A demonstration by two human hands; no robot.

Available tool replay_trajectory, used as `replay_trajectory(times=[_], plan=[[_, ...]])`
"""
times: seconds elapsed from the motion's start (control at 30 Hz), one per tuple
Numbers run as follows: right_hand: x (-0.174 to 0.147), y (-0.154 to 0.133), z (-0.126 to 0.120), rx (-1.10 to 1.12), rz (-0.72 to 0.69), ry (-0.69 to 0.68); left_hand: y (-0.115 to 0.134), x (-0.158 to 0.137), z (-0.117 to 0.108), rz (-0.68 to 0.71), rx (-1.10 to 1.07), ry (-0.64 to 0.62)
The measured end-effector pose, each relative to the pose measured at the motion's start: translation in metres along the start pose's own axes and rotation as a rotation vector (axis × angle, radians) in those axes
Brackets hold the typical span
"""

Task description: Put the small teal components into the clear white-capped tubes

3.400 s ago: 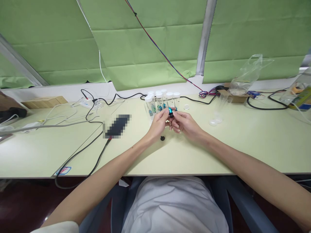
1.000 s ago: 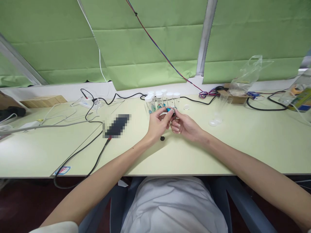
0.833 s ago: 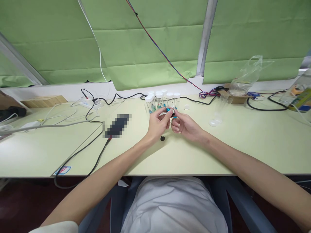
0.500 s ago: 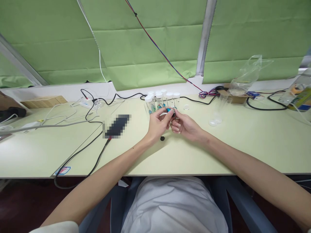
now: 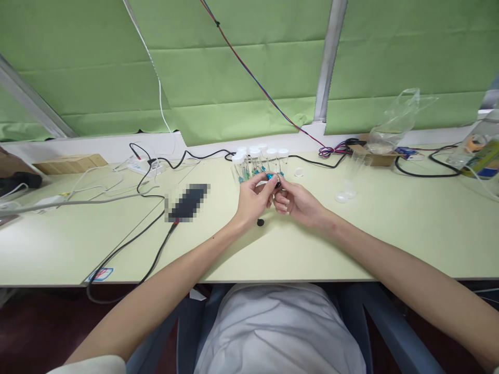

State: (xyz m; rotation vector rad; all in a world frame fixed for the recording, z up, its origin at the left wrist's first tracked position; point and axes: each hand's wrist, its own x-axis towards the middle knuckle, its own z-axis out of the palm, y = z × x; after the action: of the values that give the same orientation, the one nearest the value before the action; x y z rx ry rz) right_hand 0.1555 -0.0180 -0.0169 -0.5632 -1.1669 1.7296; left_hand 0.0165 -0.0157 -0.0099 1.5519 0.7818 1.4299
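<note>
My left hand and my right hand meet above the table, fingertips closed on a small blue and black part. Fingers cover most of it, so its exact kind cannot be made out. On the table just below the hands lies a small round black piece. Right behind my fingers stand several clear tubes with white caps, holding small blue and green parts. A loose white cap lies to the right of these tubes.
Clear empty tubes lie to the right, in front of a cardboard box with a plastic bag. At left are a pixelated dark device on a black cable, a power strip and tangled white cables.
</note>
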Motion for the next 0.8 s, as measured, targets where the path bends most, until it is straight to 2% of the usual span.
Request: replay_trajectory(times=[0.17, 0.8], plan=[[-0.0014, -0.0012, 0.0023, -0.046, -0.005, 0.035, -0.0001, 0.0008, -0.0007, 0.001, 0.005, 0.014], [-0.0006, 0.0000, -0.0021, 0.014, -0.011, 0.006, 0.0001, 0.0007, -0.0011, 0.029, 0.005, 0.007]])
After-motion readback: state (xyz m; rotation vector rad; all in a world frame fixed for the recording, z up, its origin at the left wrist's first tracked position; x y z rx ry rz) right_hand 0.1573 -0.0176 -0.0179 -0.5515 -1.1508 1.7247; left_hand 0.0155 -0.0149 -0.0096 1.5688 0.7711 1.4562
